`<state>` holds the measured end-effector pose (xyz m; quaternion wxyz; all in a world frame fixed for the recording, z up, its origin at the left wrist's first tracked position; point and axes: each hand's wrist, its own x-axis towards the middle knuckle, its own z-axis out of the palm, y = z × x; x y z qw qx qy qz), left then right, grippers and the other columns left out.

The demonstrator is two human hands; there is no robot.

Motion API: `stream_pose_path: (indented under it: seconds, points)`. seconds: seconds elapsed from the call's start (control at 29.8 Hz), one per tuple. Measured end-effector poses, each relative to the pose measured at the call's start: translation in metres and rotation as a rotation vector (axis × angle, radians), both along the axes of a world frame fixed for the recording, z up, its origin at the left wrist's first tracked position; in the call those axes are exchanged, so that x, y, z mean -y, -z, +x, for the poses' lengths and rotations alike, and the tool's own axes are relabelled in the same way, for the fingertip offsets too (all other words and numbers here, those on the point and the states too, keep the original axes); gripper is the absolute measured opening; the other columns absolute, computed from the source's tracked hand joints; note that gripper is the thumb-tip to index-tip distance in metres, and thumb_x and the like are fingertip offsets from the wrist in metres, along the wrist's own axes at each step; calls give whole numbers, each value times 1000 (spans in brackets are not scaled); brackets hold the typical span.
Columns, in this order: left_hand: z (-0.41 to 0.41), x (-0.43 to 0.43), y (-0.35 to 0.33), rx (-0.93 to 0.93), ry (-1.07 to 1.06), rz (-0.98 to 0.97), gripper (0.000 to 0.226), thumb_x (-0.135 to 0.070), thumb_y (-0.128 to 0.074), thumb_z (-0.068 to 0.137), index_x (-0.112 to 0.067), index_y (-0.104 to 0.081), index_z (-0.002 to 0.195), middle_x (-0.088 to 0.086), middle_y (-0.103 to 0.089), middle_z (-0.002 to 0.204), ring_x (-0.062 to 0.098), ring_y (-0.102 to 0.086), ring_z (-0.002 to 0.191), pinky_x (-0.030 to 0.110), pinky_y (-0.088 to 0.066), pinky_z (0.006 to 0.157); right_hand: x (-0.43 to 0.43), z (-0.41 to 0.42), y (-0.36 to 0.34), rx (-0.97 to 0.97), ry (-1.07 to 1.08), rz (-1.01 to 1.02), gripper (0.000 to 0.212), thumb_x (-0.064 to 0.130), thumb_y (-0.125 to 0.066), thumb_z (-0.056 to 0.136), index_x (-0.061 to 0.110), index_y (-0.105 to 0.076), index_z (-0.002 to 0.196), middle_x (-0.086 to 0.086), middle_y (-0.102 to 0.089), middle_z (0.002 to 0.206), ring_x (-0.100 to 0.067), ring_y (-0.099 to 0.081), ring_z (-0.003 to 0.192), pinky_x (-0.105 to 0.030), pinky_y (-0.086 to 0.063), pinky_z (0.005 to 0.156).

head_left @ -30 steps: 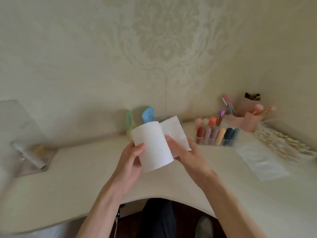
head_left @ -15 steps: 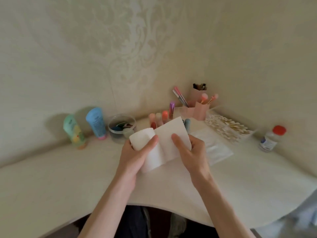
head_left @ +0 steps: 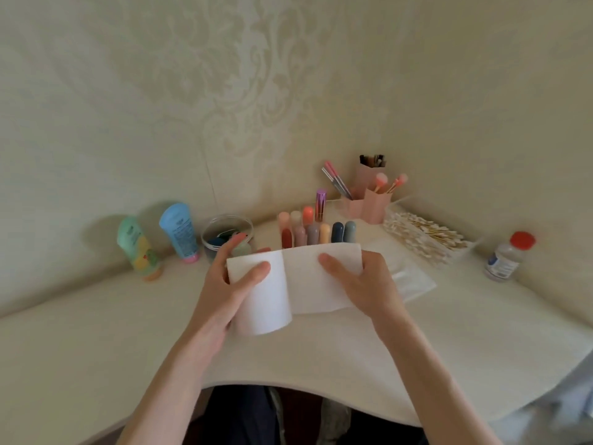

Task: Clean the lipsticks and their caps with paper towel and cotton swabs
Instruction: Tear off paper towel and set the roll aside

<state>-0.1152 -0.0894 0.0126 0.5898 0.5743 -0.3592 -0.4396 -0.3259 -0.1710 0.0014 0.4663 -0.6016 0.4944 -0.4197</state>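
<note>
My left hand [head_left: 224,293] grips a white paper towel roll [head_left: 266,303] above the desk, thumb across its front. My right hand [head_left: 362,284] pinches the loose sheet [head_left: 317,284] pulled out to the right of the roll. Behind the sheet stand several lipsticks [head_left: 316,229] in red, mauve, grey, peach, blue and pink, upright in two rows; their lower parts are hidden by the sheet. A tray of cotton swabs [head_left: 426,236] lies at the back right.
A green tube [head_left: 138,248] and a blue tube [head_left: 179,232] stand at the back left beside a clear round jar [head_left: 224,232]. Pink brush holders [head_left: 369,200] sit in the corner. A red-capped bottle [head_left: 510,255] stands at right. A clear packet [head_left: 414,281] lies beside my right hand.
The roll has been lowered and more sheet drawn out to the right. The view has swung to the right, so the lipsticks now sit centred behind the towel.
</note>
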Motion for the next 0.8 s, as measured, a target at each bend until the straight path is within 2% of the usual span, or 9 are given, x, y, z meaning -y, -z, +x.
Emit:
stream_pose_path:
  seconds: [0.1, 0.23, 0.34, 0.44, 0.5, 0.6, 0.74, 0.8]
  points:
    - [-6, 1, 3, 74, -36, 28, 93, -39, -95, 59, -48, -49, 140, -17, -73, 115, 2, -73, 97, 30, -57, 83, -3, 8, 1, -35, 42, -74, 19, 37, -74, 97, 28, -75, 81, 15, -73, 70, 1, -65, 63, -16, -48, 56]
    - [-9, 5, 8, 86, -126, 35, 63, -24, -94, 73, -33, -64, 128, -9, -76, 113, 4, -74, 92, 33, -60, 84, -3, 14, 8, -84, 201, -159, 28, 38, -70, 99, 20, -74, 77, 8, -71, 65, -5, -59, 60, -19, -42, 52]
    - [-15, 7, 8, 59, -175, 4, 58, -25, -96, 70, -31, -69, 121, -8, -77, 107, 7, -75, 89, 36, -61, 82, -7, 20, 10, -35, 248, -155, 27, 33, -69, 100, 23, -73, 76, 5, -71, 68, -6, -60, 63, -21, -45, 56]
    - [-5, 7, 7, 32, -330, -29, 45, -18, -90, 77, -28, -69, 115, -5, -77, 102, 5, -74, 81, 33, -60, 73, -4, 8, 7, 28, 442, -157, 27, 32, -68, 101, 28, -66, 74, 11, -68, 71, -11, -62, 69, -27, -48, 61]
    - [13, 4, 5, 23, -388, -39, 41, -17, -89, 79, -28, -69, 113, -6, -77, 100, 11, -75, 87, 32, -59, 71, 4, -11, 7, 71, 510, -127, 23, 35, -68, 101, 23, -69, 82, 7, -72, 79, -19, -67, 78, -31, -52, 68]
    - [29, -3, 6, 89, -287, -45, 57, -18, -94, 73, -31, -66, 121, -9, -76, 103, 14, -75, 92, 35, -59, 72, 9, -20, 15, 10, 409, -43, 27, 43, -70, 98, 16, -74, 94, 2, -76, 85, -22, -72, 83, -34, -53, 69]
    - [27, -11, 9, 214, -192, -138, 74, -17, -96, 69, -35, -59, 131, -11, -72, 118, 8, -72, 101, 29, -58, 77, 6, -5, 20, -117, 217, 50, 24, 45, -80, 90, 22, -72, 94, 7, -75, 84, -17, -72, 82, -30, -51, 64]
    - [27, -14, 11, 262, -183, -184, 85, -26, -97, 63, -34, -54, 136, -16, -68, 123, 3, -68, 107, 25, -57, 83, 4, -1, 25, -267, 138, 7, 31, 44, -82, 88, 25, -70, 109, 8, -73, 93, -19, -70, 90, -30, -50, 68]
